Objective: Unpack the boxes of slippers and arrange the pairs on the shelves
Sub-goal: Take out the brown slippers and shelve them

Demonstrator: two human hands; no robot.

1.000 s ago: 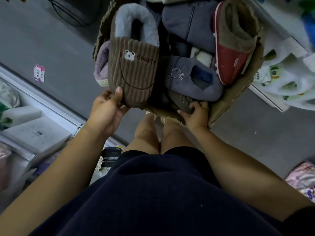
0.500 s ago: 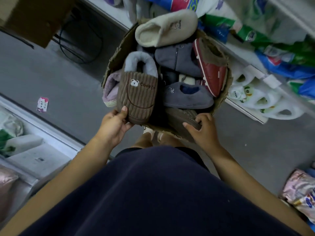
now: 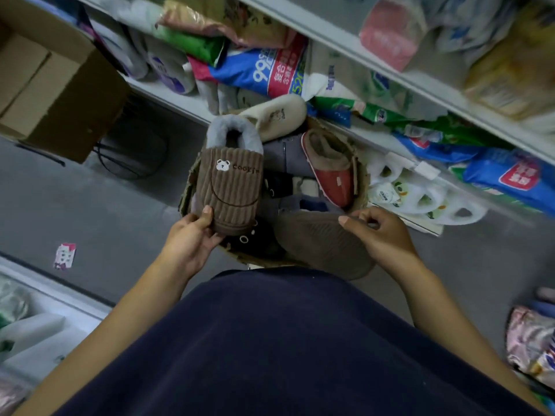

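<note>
Hands (image 3: pixel 192 238) around brown corduroy slippers (image 3: pixel 234 187)

brown, two: corduroy slipper (image 3: pixel 232 190), sole-up slipper (image 3: pixel 318 244); cream slipper (image 3: pixel 276 115), one; red slipper (image 3: pixel 333 178), one.

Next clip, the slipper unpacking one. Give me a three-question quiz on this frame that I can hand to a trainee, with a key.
1. True or false: the left hand grips the brown corduroy slipper at its toe end, with the grey fur collar pointing away from the person.
2. The right hand holds a second brown slipper. Which side faces the camera? A) its sole B) its fur lining C) a bear logo
3. What colour is the outer of the side-lying slipper by the right wall of the cardboard box?

Key: 1 true; 2 A; 3 red.
</note>
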